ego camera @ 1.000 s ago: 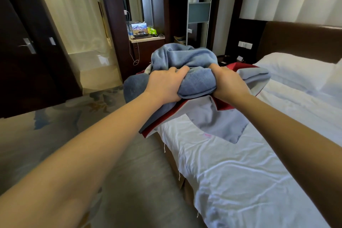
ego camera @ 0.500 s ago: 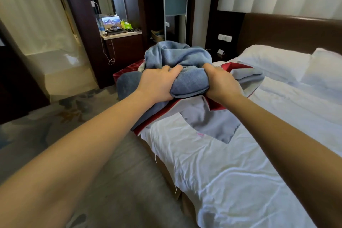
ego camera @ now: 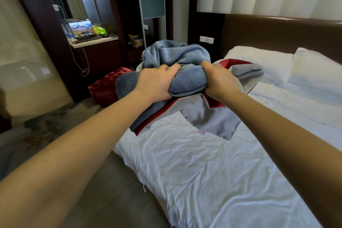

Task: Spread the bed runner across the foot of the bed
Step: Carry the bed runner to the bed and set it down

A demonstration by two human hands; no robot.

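Bed runner is a crumpled bundle of blue-grey cloth with a red layer and a smooth grey backing. It is held up between the two hands, over the side edge of the bed. The left hand has its fingers curled over the top of the bundle. The right hand clamps the other end, its fingers buried in the folds. A loose grey flap hangs below the right hand and nearly reaches the white sheet, though I cannot tell if it touches. More folds rise beyond the knuckles.

It looks soft and limp, with no stiffness of its own, so it will sag wherever it is not supported. The layering suggests some weight, more than a plain sheet. The grey backing looks slick and may slide on the sheet, while the blue face looks coarser and easier to hold.

A bunched hold like this cannot spread it. A better hold would be one short end or two corners, with the hands well apart, letting the rest drop open. The edges are hidden in the folds, so finding them probably comes first.
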